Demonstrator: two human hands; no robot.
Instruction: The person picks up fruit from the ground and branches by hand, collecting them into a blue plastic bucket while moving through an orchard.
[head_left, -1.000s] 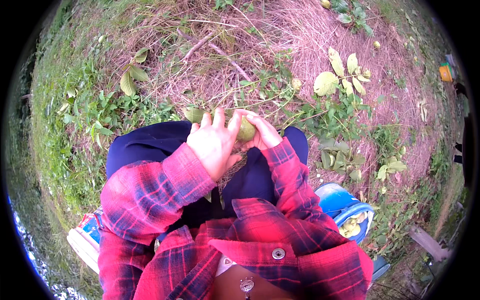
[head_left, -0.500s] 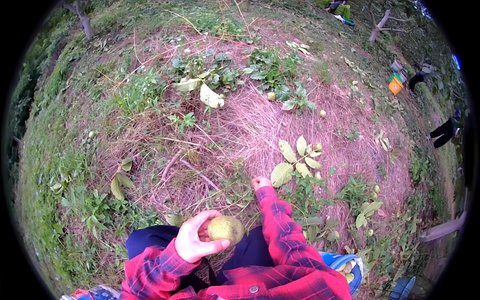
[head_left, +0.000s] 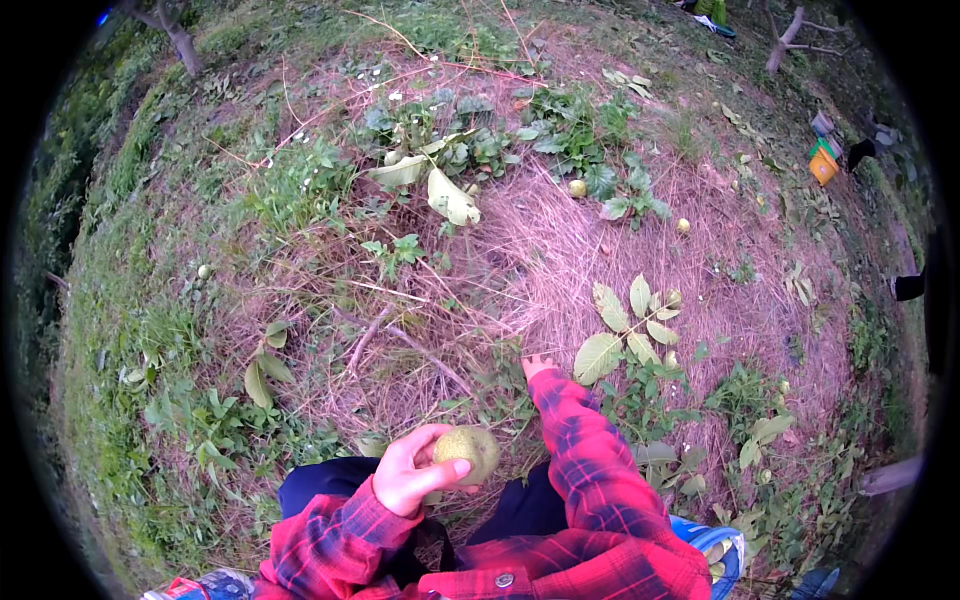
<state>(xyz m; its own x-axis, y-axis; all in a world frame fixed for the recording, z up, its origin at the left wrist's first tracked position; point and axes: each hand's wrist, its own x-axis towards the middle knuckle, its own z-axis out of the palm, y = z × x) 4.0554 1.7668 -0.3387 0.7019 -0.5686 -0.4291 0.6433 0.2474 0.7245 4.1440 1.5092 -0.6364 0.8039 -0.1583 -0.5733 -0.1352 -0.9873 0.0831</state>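
My left hand point(head_left: 408, 474) is closed around a green walnut point(head_left: 468, 453), a round speckled yellow-green fruit in its husk, held above my dark-trousered legs. My right arm stretches forward over the dry grass. At its end, my right hand point(head_left: 538, 365) is at the ground with its fingers apart, and nothing shows in it. Just to the right of that hand lies a spray of pale green leaves point(head_left: 632, 325), with a small round green fruit point(head_left: 671, 358) by it. A blue container point(head_left: 728, 545) holding more green fruits is beside my right hip.
Several round green fruits lie scattered, such as one fruit point(head_left: 577, 188) ahead by leafy weeds. A forked stick point(head_left: 400, 340) crosses the grass in front of me. Orange and green buckets point(head_left: 824, 165) stand far right, near dark-clothed legs. A pale log point(head_left: 890, 476) lies at the right edge.
My right hand, closed before at the ground, has its fingers spread now. The walnut stays in my left hand and is tilted slightly. The whole view has shifted a little.
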